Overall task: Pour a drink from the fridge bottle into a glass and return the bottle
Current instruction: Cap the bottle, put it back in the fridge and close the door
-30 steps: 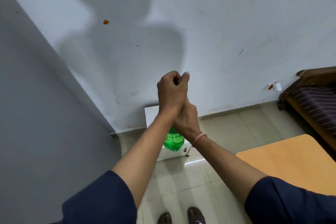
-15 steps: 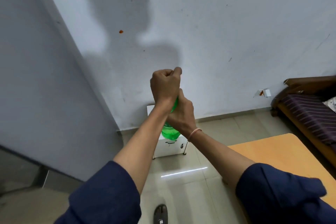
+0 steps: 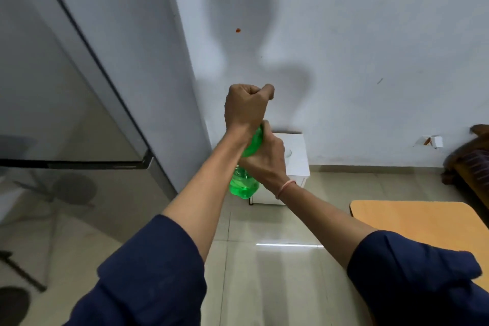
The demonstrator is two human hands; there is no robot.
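We see the right hand [image 3: 264,159] gripping the green bottle [image 3: 243,185] while the left hand [image 3: 246,108] fists closed over its top.

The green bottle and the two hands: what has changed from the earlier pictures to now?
Mostly the view swung left: the fridge came into sight and the orange table slid to the right edge. Unchanged: the right hand grips the green bottle, and the left hand stays fisted over its top. Nothing was let go.
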